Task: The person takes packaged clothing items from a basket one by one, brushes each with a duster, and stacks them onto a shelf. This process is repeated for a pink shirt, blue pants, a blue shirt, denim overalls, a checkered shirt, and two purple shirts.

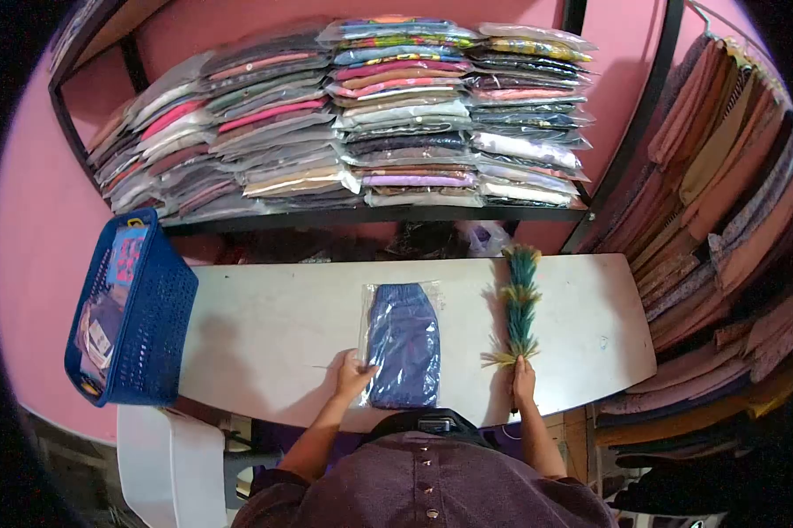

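A clear plastic packet with a folded blue-purple garment [402,341] lies on the white table [264,326], near its front edge. My left hand [354,374] rests flat on the packet's lower left corner. My right hand [524,378] grips the handle of a green and yellow feather duster [521,299], which lies on the table to the right of the packet, with its feathers pointing away from me.
A blue plastic basket [132,308] with a few items stands at the table's left end. Behind the table, a shelf [370,214] holds several stacks of packed garments. Folded fabrics hang at the right [722,194]. A white chair [172,462] is at lower left.
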### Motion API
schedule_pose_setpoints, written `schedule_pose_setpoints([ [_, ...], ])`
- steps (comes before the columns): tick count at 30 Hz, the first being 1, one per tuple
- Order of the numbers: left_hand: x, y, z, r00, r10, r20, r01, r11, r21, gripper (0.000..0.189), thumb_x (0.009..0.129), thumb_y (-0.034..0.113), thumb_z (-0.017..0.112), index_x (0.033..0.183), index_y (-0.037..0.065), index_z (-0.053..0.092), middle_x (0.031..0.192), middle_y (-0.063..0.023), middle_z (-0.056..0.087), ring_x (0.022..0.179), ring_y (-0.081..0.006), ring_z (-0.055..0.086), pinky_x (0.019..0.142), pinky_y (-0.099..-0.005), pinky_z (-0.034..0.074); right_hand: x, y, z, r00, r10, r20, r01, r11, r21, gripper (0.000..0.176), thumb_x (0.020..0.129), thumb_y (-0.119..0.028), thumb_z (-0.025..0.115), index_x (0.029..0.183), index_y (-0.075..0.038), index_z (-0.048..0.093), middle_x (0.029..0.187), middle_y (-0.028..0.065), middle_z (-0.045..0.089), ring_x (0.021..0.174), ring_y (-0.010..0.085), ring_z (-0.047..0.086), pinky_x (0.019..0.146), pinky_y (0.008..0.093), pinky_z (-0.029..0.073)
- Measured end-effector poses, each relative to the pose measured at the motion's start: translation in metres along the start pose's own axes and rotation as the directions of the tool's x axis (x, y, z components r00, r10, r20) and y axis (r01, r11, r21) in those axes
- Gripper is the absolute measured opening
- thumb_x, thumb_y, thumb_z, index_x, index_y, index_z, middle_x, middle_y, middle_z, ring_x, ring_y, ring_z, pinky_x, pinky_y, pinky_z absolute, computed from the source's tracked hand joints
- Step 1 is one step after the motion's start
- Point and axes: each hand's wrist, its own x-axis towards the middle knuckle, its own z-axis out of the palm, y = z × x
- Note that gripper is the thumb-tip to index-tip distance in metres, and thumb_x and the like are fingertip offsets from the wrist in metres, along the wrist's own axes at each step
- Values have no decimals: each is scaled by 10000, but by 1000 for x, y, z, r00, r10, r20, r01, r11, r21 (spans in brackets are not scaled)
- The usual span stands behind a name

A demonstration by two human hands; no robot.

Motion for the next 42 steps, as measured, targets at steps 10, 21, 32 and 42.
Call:
schedule_pose_setpoints([
  [10, 29, 134, -18, 969, 140, 205, 0, 825, -565, 534, 664, -47, 509, 1185, -28, 397, 992, -97, 547, 875, -157, 534, 756, -270, 437, -5, -2, -12, 959, 197, 202, -267, 866, 422, 372, 875, -419, 368, 747, -84, 468, 489, 27, 423, 344, 123, 390, 309, 247, 315],
  [21, -4, 93, 4, 876, 259, 406, -343, 927, 150, 564, 720, 272, 634, 1160, -23, 442, 1005, -167, 544, 951, -241, 514, 789, -302, 412, -11, -6, -13, 953, 237, 190, -294, 879, 375, 361, 874, -428, 363, 723, -110, 443, 491, 22, 406, 355, 120, 382, 313, 248, 307],
  [32, -37, -23, -48, 996, 3, 87, -7, 999, 36, 312, 623, 158, 693, 871, -6, 597, 765, -125, 621, 677, -197, 599, 616, -284, 465, -64, -65, 61, 729, 34, 684, 576, 508, -640, 441, 820, -494, 362, 1026, -133, 510, 811, 194, 596, 772, 371, 569, 688, 449, 450],
  [42, -36, -25, -47, 991, -29, 128, 49, 986, -161, 256, 644, 69, 694, 862, -20, 594, 730, -101, 630, 636, -122, 592, 574, -236, 471, -30, -65, 83, 870, -4, 494, 409, 565, -716, 463, 827, -489, 350, 982, -85, 513, 769, 220, 591, 746, 386, 571, 674, 467, 454],
])
